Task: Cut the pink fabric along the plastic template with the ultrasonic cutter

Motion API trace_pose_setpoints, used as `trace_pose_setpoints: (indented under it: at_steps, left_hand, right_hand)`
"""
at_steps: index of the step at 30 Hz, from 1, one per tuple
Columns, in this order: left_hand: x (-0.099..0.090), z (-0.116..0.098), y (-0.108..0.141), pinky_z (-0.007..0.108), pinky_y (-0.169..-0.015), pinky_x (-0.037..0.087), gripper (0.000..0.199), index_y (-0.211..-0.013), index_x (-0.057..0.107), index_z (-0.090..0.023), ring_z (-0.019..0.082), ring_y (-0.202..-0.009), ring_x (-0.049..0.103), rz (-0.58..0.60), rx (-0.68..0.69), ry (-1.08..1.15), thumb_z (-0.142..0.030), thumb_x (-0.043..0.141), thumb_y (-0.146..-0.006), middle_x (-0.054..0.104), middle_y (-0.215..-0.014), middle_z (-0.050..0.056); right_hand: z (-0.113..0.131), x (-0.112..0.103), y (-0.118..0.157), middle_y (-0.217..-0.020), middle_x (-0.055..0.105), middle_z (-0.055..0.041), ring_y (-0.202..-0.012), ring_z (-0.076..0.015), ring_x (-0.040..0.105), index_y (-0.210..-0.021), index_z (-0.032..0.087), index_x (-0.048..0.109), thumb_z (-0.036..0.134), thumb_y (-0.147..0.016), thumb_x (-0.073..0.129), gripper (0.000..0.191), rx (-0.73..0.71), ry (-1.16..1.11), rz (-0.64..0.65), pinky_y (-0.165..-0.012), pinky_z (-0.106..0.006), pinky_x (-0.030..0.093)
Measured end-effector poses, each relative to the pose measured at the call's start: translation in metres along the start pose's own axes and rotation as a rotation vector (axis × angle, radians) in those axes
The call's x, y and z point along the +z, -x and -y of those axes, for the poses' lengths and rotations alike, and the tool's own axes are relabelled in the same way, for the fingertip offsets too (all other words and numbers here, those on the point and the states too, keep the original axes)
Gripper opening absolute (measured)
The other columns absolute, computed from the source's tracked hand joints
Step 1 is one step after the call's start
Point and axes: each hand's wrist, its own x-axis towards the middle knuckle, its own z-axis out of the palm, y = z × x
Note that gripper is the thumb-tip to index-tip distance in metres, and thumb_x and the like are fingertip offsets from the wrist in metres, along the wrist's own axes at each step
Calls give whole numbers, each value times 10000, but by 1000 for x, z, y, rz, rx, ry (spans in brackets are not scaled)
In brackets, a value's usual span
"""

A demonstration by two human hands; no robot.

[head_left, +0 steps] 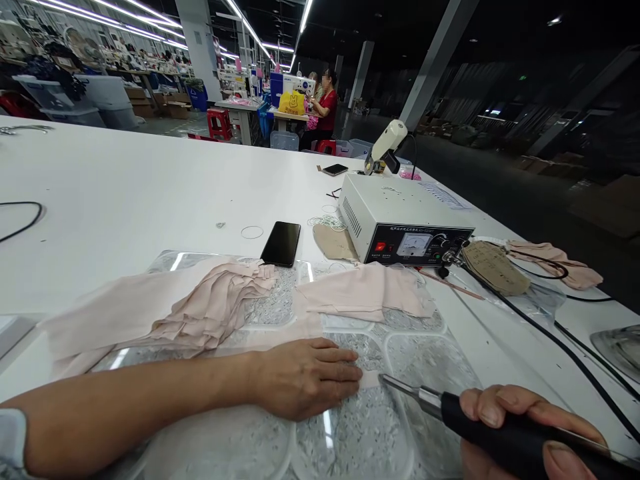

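My left hand (313,377) lies flat, palm down, fingers stretched out over a thin pale pink fabric strip (370,379) on the grey stone-patterned mat (345,427). My right hand (530,427) is wrapped round the black handle of an ultrasonic cutting pen (450,407). The pen's metal tip points left and meets the strip's end, just beyond my left fingertips; whether it touches the cloth I cannot tell. A layered stack of pale pink fabric pieces (200,300) spreads behind my left forearm. Another folded pink piece (367,291) rests on the mat's far right.
A control box (407,220) with a dial stands at the back right, its black cable (540,320) running past my right hand. A phone (281,244) lies at the mat's far edge. Brown card templates (495,268) and a glass dish (620,350) are at right. A person in red (327,103) sits beyond the table.
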Motion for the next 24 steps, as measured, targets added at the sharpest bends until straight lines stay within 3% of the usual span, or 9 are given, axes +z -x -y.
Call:
trace_pose_setpoints:
  at_steps: [7, 24]
  left_hand:
    - [0, 0, 0, 343, -1073, 388, 304, -1186, 634, -56, 251, -1286, 517, -6, 8, -14, -199, 429, -1013, 629, -1301, 100]
    - [-2, -1, -1, 326, -1023, 432, 300, -1074, 686, -77, 231, -1209, 576, -62, 39, -70, -175, 412, -1004, 688, -1193, 92]
  right_hand:
    - [-3, -3, -2, -677, 511, 25, -520, -111, 502, -709, 196, 526, 325, -649, 660, 195, 10, 22, 41, -443, -294, 493]
    - [1, 5, -5, -634, 542, 21, -495, -121, 515, -679, 190, 539, 272, -670, 651, 139, -3, 20, 91, -438, -311, 496]
